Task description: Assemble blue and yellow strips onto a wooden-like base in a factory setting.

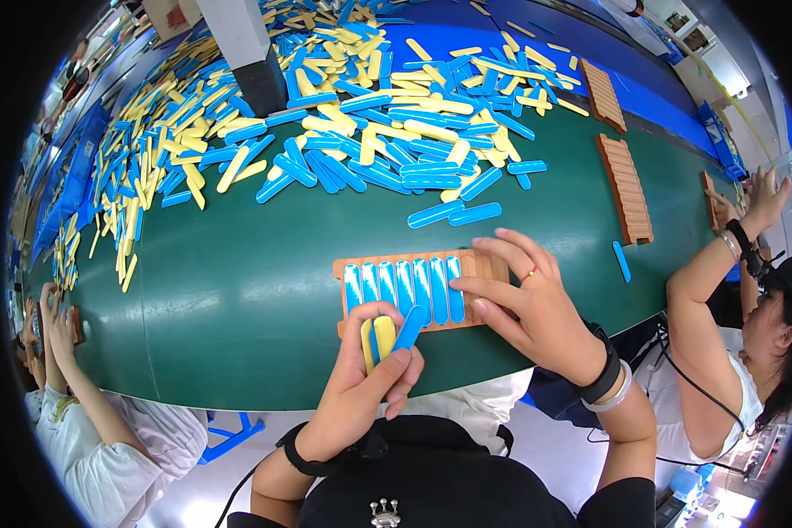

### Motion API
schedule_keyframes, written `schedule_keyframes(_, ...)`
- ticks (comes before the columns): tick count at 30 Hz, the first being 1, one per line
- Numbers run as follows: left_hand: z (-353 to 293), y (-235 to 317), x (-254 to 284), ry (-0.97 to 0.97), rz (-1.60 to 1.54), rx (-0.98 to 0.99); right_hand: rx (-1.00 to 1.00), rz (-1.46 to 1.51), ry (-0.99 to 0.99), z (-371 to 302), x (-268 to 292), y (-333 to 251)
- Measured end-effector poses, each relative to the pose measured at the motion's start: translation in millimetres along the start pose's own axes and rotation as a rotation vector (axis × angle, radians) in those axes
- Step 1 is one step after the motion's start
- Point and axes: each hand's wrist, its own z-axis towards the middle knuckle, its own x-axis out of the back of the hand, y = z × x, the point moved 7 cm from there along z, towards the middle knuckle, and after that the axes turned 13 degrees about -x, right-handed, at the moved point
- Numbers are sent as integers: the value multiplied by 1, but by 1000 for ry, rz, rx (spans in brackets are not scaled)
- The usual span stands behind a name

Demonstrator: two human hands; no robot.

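Observation:
In front of me on the table lies a grooved wooden tray (478, 266), its grooves holding a row of several blue, round-ended strips (404, 286) that look like nail files. My left hand (356, 383) is closed round a few more nail files, yellow (385, 336) and blue (410, 328), just over the tray's near edge. One blue file sticks out between thumb and fingers. My right hand (546, 308) rests over the tray's right end, fingers apart, with a fingertip at the rightmost blue strip. Its palm side is hidden.
A large loose heap of blue and yellow files (414, 132) spreads over the far side of the green table (220, 317), round a grey post (238, 40). More wooden trays (625, 189) and a lone blue file (622, 261) lie right. Co-workers' arms (713, 255) reach in from both sides.

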Motion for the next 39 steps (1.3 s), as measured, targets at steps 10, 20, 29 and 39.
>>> schedule_keyframes(10, 0, -6, -30, -248, -66, 35, -570, 1282, -563, -6, -34, -5)
schedule_keyframes(20, 1, -6, -25, -113, -39, 59, -170, 343, -49, 44, -3, 43)
schedule_keyframes(29, 3, -7, -27, -105, -42, 70, -36, 314, -290, 63, -15, 39)
schedule_keyframes(39, -3, -14, -19, -115, 32, 146, -258, 388, 113, 6, 21, 11)
